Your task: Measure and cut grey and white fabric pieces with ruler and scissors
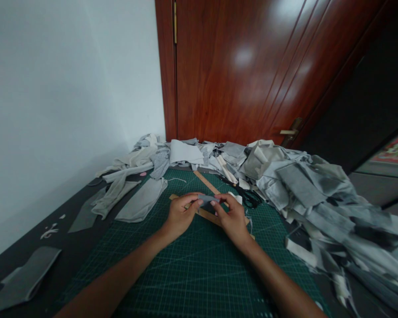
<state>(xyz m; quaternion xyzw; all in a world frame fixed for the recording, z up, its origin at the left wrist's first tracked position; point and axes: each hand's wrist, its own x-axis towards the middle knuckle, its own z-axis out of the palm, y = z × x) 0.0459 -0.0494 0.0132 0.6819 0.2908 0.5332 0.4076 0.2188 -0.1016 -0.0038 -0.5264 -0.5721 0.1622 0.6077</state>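
Between my two hands is a small grey fabric strip [205, 199], held above the green cutting mat [185, 269]. My left hand [183, 213] pinches its left end between thumb and fingers. At the other end, my right hand [231, 215] grips the strip the same way. Beneath the hands lies a wooden ruler [209, 216], partly covered by them. Another wooden ruler [205, 182] slants away behind it. Black-handled scissors [250, 197] rest on the mat just beyond my right hand.
A large heap of grey and cream fabric scraps [298, 181] covers the right side. More scraps [142, 157] line the back left, below the white wall. A folded grey cloth [26, 278] lies at the near left. Behind the table stands a brown wooden door [232, 79].
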